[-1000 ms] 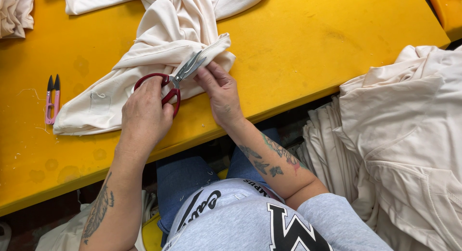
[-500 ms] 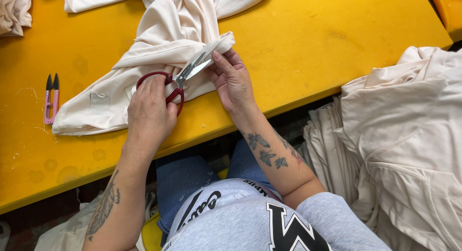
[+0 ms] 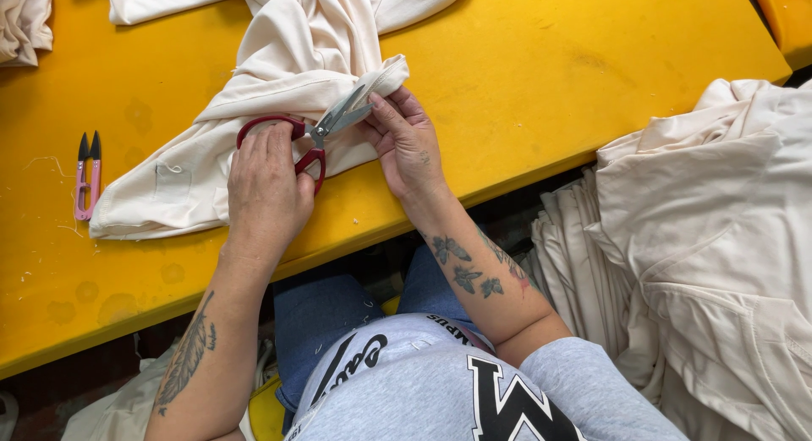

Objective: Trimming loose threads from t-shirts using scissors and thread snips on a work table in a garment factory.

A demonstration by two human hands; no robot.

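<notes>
Yellow surface (image 3: 524,94) carrying cream jersey garment (image 3: 279,77), left hand (image 3: 266,191) fingers gripping red-handled steel scissors (image 3: 317,136), right hand (image 3: 406,141) fingers pinching garment's folded edge beside the blades.

The left hand (image 3: 269,186) grips the red handles of a pair of scissors (image 3: 315,135), its fingers through the loops. The steel blades stand slightly parted and point up and to the right, at a folded edge of a cream garment (image 3: 279,77). The right hand (image 3: 408,143) pinches that edge just beside the blade tips. The garment lies bunched across a yellow table (image 3: 541,77), one corner stretched toward the left. Well apart on the left, a small pink thread snipper (image 3: 86,177) lies on the table. A heap of cream fabric (image 3: 719,238) sits off the table's right edge, beside the person's right forearm.
</notes>
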